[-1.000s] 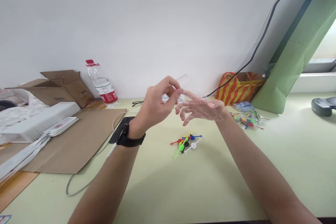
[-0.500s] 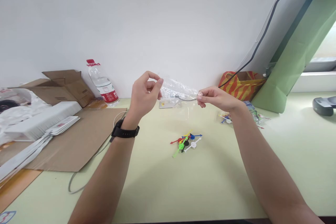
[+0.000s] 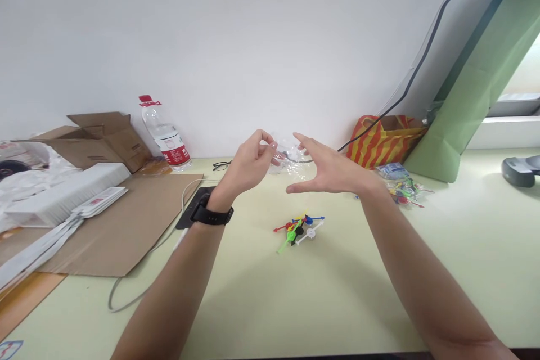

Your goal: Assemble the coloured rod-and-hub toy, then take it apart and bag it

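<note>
Between thumb and fingertips, my left hand point(image 3: 253, 162) pinches a clear plastic bag point(image 3: 291, 164), which hangs crumpled in the gap between my hands. My right hand point(image 3: 327, 167) is open, thumb spread well away from the fingers; its fingertips are close to the bag's right side, and whether they touch it I cannot tell. Below both hands, a small pile of coloured plastic arrow spinners point(image 3: 299, 229) lies on the table: red, yellow, blue, green, black and white. Bagged spinners point(image 3: 405, 191) lie beyond my right forearm, partly covered by it.
To the left are a cardboard sheet point(image 3: 139, 219), a cardboard box point(image 3: 105, 143), a white ridged block point(image 3: 71, 194) and a plastic bottle point(image 3: 175, 149). A dark phone-like slab point(image 3: 192, 211) lies by my left wrist. A striped bag point(image 3: 379, 140) stands at the back right, with a cable passing in front.
The bag was stretched between both hands. My right hand has let go of it and spread open, while my left hand has moved right and the bag has bunched up.
</note>
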Action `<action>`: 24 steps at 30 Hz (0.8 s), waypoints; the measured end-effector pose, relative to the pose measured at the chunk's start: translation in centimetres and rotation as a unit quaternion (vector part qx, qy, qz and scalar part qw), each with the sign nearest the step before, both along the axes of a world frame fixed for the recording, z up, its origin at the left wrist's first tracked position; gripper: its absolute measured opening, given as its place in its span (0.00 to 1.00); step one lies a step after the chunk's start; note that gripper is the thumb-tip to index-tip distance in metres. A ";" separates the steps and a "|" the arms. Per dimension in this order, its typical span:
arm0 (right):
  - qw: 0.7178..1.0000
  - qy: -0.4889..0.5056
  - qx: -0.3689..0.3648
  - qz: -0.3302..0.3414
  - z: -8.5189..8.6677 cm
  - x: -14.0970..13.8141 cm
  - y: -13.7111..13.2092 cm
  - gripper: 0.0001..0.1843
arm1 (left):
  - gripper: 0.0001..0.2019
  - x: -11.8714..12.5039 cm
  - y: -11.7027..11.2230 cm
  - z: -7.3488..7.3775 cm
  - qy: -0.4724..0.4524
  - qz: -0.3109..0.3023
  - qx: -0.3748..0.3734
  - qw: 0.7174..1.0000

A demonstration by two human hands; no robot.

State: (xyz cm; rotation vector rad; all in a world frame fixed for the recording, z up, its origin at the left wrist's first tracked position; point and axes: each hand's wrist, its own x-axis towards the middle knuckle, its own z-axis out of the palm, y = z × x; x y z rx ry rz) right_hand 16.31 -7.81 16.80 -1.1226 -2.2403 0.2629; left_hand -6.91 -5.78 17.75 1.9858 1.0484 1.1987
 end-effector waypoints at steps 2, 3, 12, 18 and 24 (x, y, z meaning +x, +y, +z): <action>0.998 -0.047 0.017 -0.037 -0.1 -0.6 0.0 0.60 | 0.09 0.0 -0.2 0.0 0.013 0.008 0.011 1.000; 0.996 -0.062 0.022 -0.053 -0.1 -0.8 0.1 0.59 | 0.08 -0.1 -0.3 0.0 0.016 0.008 0.012 1.000; 0.979 -0.124 -0.160 0.024 0.3 0.8 0.7 0.49 | 0.16 -1.1 0.1 0.0 0.142 -0.098 -0.024 0.985; 0.922 -0.276 -0.271 0.023 -2.4 0.6 3.1 0.22 | 0.14 -2.4 1.1 -0.3 0.303 0.035 0.089 0.948; 0.862 -0.273 -0.346 0.251 -5.2 -3.7 3.7 0.18 | 0.13 -2.7 1.9 -1.1 0.368 0.067 0.095 0.922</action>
